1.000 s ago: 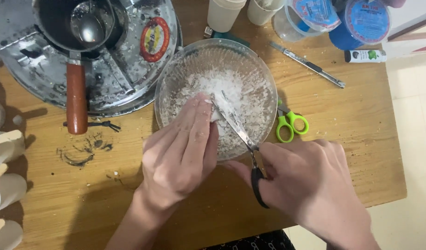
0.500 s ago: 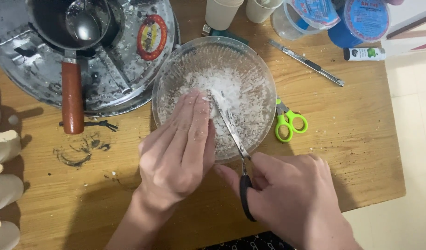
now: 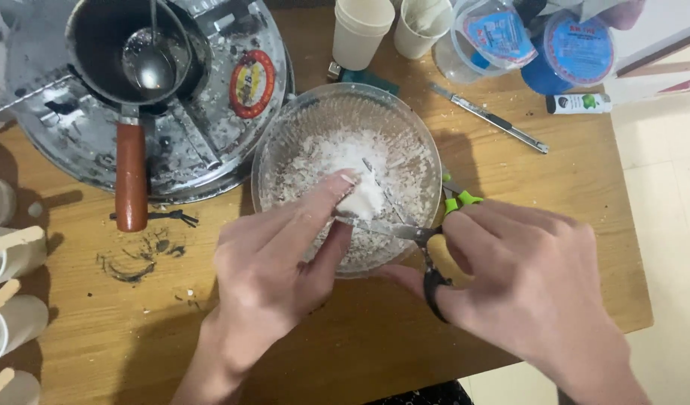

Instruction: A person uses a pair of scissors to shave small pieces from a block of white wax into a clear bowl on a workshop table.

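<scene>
**Knife blade tips flat over the bowl**

Since a moment ago, the knife [image 3: 393,229] has swung from slanting up into the bowl to lying almost flat across its near side, and both hands have slid a little to the right.

From the left, I see a dark pot with a brown handle [image 3: 131,176] sitting on a round metal tray [image 3: 210,142]. Next comes my left hand [image 3: 273,262]. Its fingers are pressed together, pinching a small white lump [image 3: 363,201] over the glass bowl [image 3: 285,142] of white flakes. That lump looks light, crumbly and maybe a bit slippery, so I think it is best pinched gently by its sides. My right hand [image 3: 525,289] is closed tight around the knife's dark handle, with the blade touching the lump. Green scissors [image 3: 459,199] peek out just behind that hand on the table [image 3: 570,187].
</scene>
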